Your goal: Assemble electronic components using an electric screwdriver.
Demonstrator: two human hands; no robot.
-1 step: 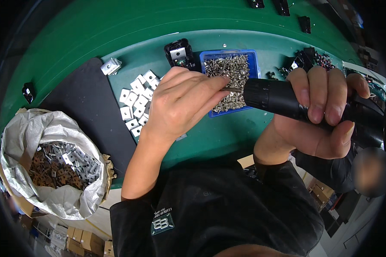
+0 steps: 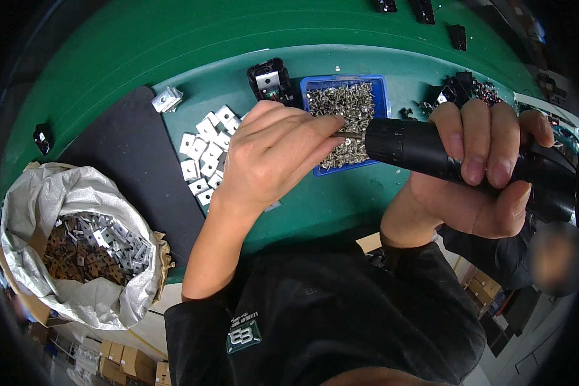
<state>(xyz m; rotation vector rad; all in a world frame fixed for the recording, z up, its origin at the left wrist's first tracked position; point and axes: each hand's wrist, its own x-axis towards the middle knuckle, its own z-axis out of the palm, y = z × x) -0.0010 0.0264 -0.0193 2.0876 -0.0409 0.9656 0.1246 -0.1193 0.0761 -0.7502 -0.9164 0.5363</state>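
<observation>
My right hand (image 2: 479, 145) is wrapped round a black, barrel-shaped electric screwdriver (image 2: 412, 147), held sideways with its nose to the left. From the nose sticks a thin metal bit (image 2: 352, 135). Thumb and fingers of my left hand (image 2: 270, 148) pinch the bit's tip; whether a screw sits there is hidden. Beneath the bit, a blue tray (image 2: 382, 103) holds a heap of small silver screws (image 2: 341, 100). Just beyond my left hand stands a black plastic housing (image 2: 268, 80) with a holed metal plate in it. Loose square metal plates (image 2: 202, 151) lie left of that hand.
At the left, a whitish sack (image 2: 87, 183) full of metal pieces stands by a black mat (image 2: 132, 145). A small stack of plates (image 2: 166, 100) lies at the mat's edge. Dark parts (image 2: 460, 87) pile up at the right. Another person (image 2: 495, 257) is at the far right.
</observation>
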